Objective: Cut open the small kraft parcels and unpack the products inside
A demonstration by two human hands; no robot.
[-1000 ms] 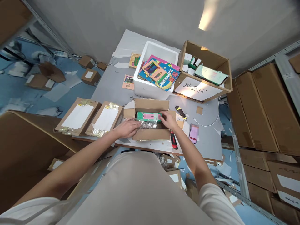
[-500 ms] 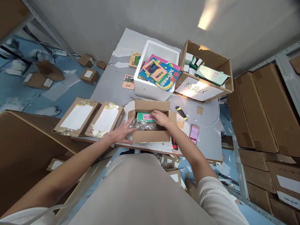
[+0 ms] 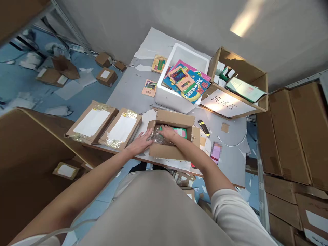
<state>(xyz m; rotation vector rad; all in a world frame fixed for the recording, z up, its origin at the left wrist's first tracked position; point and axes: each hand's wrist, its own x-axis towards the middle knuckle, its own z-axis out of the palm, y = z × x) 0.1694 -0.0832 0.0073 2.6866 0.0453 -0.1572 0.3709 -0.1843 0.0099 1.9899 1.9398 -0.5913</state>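
An open cardboard box [image 3: 171, 151] sits at the table's front edge with its flaps folded out. Inside it lie a flat green box [image 3: 182, 132] with a pink patch and some clear bubble wrap [image 3: 157, 137]. My right hand [image 3: 167, 132] reaches in from the right, its bent fingers closed over the left part of the green box; the fingertips are partly hidden. My left hand [image 3: 140, 143] is open and flat, with its fingers against the box's left side, next to the bubble wrap.
Two taped parcels [image 3: 91, 122] stand at the left. Behind are a white foam box [image 3: 169, 97] holding books and a carton [image 3: 256, 111] of small boxes. A yellow-black box cutter [image 3: 204, 128], a blurred pink phone [image 3: 216, 152] and a white cable [image 3: 237, 145] lie at the right.
My right hand has shifted from the green box's right end to its left part. The green box shows farther right inside the cardboard box. My left hand stays at the left side.
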